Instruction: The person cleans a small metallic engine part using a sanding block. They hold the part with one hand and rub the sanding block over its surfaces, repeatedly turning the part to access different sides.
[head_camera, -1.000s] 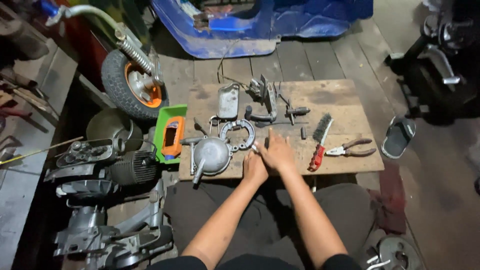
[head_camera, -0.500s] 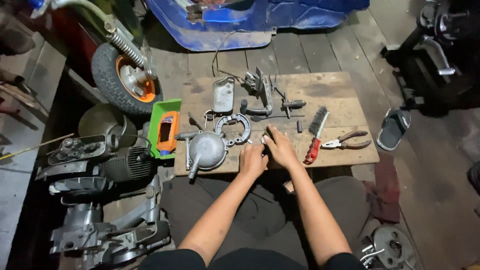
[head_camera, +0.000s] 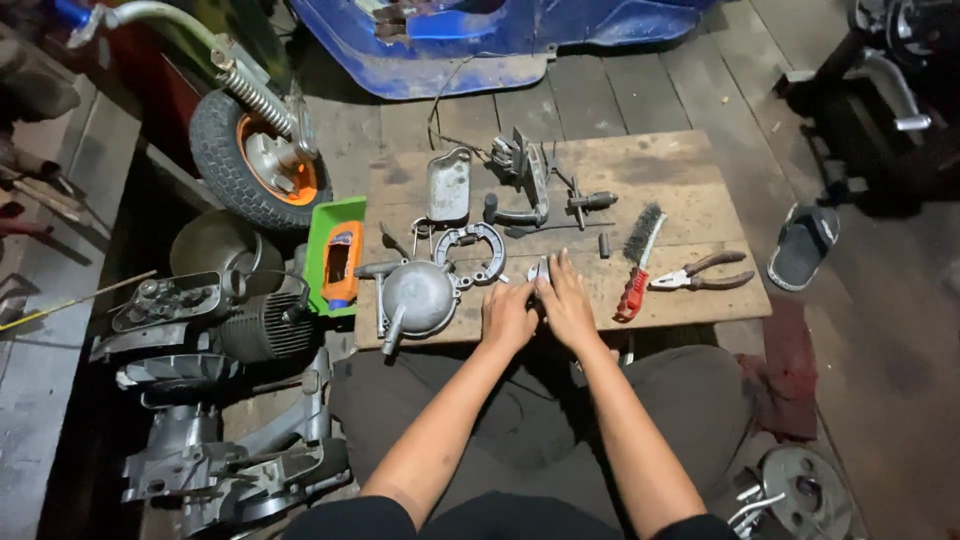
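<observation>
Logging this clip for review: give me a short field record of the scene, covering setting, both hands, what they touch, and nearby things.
setting: wooden board on a plank floor, person seated behind it
left hand: flat on the board, side by side with the other hand
right hand: fingers on a small metal part
grip: cannot tell whether either hand is closed on it
left of hands: round metal cover, brake shoes
right of hands: wire brush, pliers

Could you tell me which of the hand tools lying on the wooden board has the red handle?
The wire brush, just right of the right hand. Its grip is red; the pliers beside it have dark, brownish handles.
</observation>
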